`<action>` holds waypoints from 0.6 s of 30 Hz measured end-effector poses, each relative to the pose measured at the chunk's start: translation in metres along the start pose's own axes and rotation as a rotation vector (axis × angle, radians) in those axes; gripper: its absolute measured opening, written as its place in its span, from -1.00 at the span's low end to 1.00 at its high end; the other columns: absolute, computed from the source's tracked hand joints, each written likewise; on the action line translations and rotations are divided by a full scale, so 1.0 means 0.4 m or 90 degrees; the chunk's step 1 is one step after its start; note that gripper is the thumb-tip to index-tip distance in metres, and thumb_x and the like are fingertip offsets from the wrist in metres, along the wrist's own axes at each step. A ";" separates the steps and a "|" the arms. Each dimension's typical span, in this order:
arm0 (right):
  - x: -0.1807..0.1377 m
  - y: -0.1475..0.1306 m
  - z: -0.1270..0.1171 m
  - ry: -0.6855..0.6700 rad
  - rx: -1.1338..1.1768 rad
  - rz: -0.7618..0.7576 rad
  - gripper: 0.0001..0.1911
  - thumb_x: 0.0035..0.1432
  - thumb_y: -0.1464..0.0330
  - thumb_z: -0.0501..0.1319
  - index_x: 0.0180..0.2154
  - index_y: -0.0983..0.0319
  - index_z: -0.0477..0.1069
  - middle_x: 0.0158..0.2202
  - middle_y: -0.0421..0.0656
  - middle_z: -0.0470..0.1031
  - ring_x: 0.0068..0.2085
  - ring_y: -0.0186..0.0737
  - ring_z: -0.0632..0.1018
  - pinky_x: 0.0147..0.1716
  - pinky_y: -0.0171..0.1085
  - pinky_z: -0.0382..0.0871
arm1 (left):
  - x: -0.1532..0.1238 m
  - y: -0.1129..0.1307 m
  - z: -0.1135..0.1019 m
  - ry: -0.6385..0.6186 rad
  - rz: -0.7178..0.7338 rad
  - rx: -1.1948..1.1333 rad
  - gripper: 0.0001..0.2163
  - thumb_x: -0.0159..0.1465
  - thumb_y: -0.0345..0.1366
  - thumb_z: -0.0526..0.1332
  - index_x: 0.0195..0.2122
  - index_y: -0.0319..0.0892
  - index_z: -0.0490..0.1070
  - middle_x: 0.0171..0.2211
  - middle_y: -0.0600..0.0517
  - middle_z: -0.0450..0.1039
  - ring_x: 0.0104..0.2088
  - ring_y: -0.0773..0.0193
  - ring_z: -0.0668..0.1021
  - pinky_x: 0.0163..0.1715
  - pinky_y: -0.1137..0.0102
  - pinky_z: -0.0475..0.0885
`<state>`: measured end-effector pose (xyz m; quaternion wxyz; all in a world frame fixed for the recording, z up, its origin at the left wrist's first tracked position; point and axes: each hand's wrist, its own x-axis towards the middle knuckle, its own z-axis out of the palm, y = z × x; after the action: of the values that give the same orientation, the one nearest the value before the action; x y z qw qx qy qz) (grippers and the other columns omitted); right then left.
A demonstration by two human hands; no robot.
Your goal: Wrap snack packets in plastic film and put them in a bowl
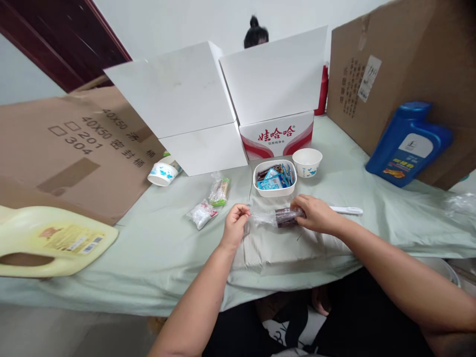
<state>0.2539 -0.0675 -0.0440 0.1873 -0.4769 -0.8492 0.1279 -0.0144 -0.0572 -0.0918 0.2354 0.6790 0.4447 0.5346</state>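
My left hand point(235, 225) is closed in a pinch on the twisted end of a clear plastic wrapper. My right hand point(315, 213) is wrapped round the other end of the same packet, a dark reddish snack in clear wrap point(279, 217), held just above the pale green cloth point(156, 253). Just behind the hands stands a white dish point(275, 191) with several small blue and brown sachets. A white paper bowl point(307, 161) sits beside it. A white pen-like stick point(347, 210) lies to the right of my right hand.
Two small wrapped packets point(203, 213) point(218, 191) lie left of the dish, and a tipped paper cup point(162, 173) further left. Open white cartons point(230, 99) stand behind. Flat cardboard point(70, 144) and a yellow jug point(52, 240) are left; a blue bottle point(407, 144) and large box point(401, 64) right. A person's head shows behind the cartons.
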 end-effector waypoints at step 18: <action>-0.012 -0.061 0.019 0.028 0.010 0.052 -0.83 0.04 0.46 0.14 -0.26 0.24 0.39 -0.28 -0.10 0.46 -0.33 -0.21 0.46 -0.33 -0.31 0.27 | -0.029 0.068 0.030 -0.149 0.316 0.391 -0.89 0.29 -0.41 0.12 -0.34 -0.13 0.40 -0.40 0.01 0.44 -0.31 0.19 0.47 -0.18 0.24 0.31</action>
<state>0.2341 -0.0844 -0.0421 0.2041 -0.5122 -0.8238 0.1313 0.0062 -0.0787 -0.0802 -0.0654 0.8605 0.3766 0.3369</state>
